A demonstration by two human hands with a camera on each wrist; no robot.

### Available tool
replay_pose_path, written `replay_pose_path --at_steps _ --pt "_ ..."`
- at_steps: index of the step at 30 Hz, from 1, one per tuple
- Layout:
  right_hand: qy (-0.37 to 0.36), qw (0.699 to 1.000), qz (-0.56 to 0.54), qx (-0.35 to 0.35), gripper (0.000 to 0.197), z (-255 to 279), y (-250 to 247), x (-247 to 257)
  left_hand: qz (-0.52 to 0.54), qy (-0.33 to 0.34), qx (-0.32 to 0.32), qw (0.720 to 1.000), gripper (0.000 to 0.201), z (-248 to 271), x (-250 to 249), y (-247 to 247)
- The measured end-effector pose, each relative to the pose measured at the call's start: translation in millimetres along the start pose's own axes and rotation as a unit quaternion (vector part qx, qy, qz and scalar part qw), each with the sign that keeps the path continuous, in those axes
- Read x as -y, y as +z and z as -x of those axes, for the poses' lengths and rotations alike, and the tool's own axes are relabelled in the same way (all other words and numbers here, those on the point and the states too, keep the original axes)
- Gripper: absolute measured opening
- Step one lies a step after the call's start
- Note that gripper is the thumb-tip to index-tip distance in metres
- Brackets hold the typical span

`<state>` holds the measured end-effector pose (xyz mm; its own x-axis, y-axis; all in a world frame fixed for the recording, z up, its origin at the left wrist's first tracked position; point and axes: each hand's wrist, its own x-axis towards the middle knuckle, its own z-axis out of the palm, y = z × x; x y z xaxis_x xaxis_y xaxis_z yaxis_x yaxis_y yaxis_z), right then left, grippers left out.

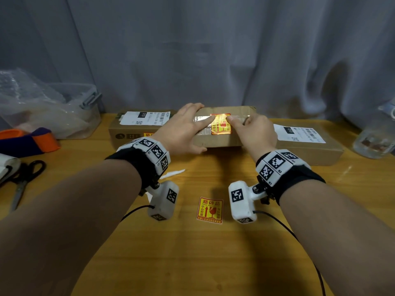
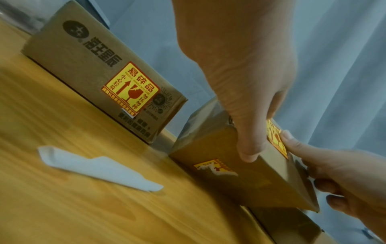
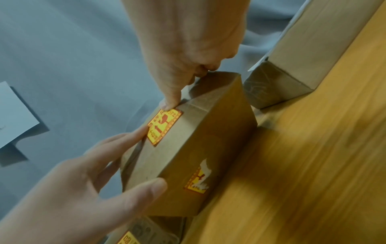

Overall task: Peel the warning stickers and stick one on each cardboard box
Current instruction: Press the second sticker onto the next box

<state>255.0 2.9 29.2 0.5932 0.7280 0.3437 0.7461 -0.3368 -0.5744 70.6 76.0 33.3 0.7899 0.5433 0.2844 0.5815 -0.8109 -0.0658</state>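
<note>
Now: warning sticker (image 1: 221,123) lies on top of the middle cardboard box (image 1: 222,137), between both grips. Left hand (image 1: 183,129), fingers straight, presses its left edge; thumb braces the box front. Right hand (image 1: 254,131) presses the right edge with one fingertip, other fingers curled, gripping nothing. Advice: rub from centre outward, seat corners, hold box steady. Spare sticker (image 1: 210,210) on counter (image 1: 192,253), nearer than both wrists.
</note>
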Motion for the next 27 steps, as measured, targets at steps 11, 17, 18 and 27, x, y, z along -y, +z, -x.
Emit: replay_pose_path --at_steps 11,17,18,27 --pt "-0.14 0.983 0.116 0.03 0.062 8.9 14.5 26.4 0.013 -0.018 0.0 1.0 0.112 -3.6 3.5 -1.3" --pt "-0.13 0.984 0.105 0.06 0.047 -3.5 0.6 9.6 0.021 -0.024 0.001 1.0 0.111 -6.0 3.3 -3.1" --pt "-0.118 0.987 0.091 0.058 0.046 -4.7 -1.5 4.9 0.02 -0.024 0.0 0.999 0.111 -6.5 2.8 -3.0" --pt "-0.077 0.994 0.078 -0.014 0.085 0.7 4.3 12.5 0.018 -0.017 -0.008 1.0 0.111 -2.0 4.3 -1.2"
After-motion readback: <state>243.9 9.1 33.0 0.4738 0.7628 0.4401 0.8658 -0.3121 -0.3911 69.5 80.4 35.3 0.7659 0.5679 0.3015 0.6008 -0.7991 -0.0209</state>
